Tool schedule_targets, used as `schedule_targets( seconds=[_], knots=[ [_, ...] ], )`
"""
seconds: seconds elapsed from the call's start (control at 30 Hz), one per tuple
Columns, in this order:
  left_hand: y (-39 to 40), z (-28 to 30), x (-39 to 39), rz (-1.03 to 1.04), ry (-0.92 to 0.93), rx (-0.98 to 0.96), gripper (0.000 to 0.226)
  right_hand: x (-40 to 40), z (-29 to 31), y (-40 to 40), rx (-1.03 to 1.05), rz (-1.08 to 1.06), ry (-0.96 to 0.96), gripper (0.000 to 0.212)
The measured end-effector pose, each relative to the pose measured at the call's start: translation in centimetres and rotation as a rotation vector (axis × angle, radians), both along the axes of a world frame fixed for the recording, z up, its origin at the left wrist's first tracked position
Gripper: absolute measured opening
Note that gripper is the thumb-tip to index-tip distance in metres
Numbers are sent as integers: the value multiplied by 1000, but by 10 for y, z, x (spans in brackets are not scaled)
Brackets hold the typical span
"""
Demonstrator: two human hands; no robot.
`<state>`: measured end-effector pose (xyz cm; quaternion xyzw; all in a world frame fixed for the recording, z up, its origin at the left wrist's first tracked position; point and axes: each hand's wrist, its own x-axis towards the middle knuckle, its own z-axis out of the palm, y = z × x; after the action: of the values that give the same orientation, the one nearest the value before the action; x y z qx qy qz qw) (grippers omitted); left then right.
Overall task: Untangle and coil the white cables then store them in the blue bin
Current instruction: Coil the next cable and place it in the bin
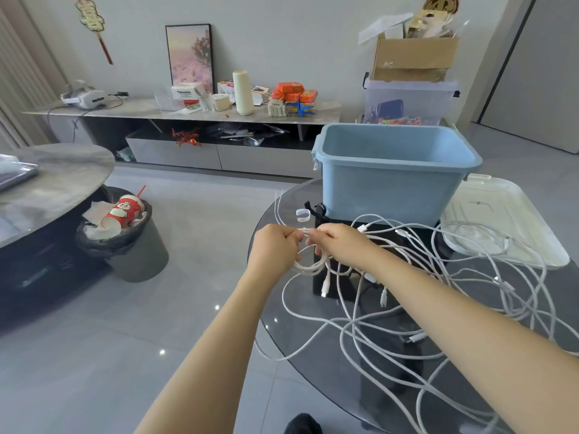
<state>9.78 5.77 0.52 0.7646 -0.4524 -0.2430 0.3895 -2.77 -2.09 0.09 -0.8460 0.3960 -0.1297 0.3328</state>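
The job looks only just begun. The left hand [275, 245] and the right hand [336, 242] both grip one small bunch of loops at the table's 10 o'clock edge. Most of the white cables [438, 308] lie in a big messy tangle across the glass table [313, 355], from the middle out to 3 o'clock. The blue bin [391, 186] stands at 12 o'clock, and nothing shows inside it. Its white lid [501, 214] lies just beside it, at 2 o'clock. Off at 9 o'clock, a trash can [125, 242] on the floor holds a red cup [123, 211] and paper.
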Motion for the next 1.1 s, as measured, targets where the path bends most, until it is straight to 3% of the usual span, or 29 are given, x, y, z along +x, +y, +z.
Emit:
schedule_targets(
  seconds=[0.2, 0.4, 0.63, 0.87, 0.97, 1.1],
  knots=[
    [-10, -6, 40, 73, -48, 59, 20, 36, -22, -43, -79, -136, -93, 20],
    [-15, -11, 56, 101, -18, 85, 19, 67, -45, -65, -186, -51, 65, 14],
    [-12, -13, 62, 114, 9, 74, 18, 78, -48, -65, -270, -74, 105, 9],
    [-10, -8, 62, 119, 26, 57, 20, 81, -46, -62, -267, -105, 307, 14],
    [-10, -8, 61, 112, 24, 62, 20, 80, -46, -57, -326, -52, 421, 26],
    [-10, -7, 59, 96, 14, 82, 20, 77, -41, -49, -387, -94, 346, 22]
  ],
)
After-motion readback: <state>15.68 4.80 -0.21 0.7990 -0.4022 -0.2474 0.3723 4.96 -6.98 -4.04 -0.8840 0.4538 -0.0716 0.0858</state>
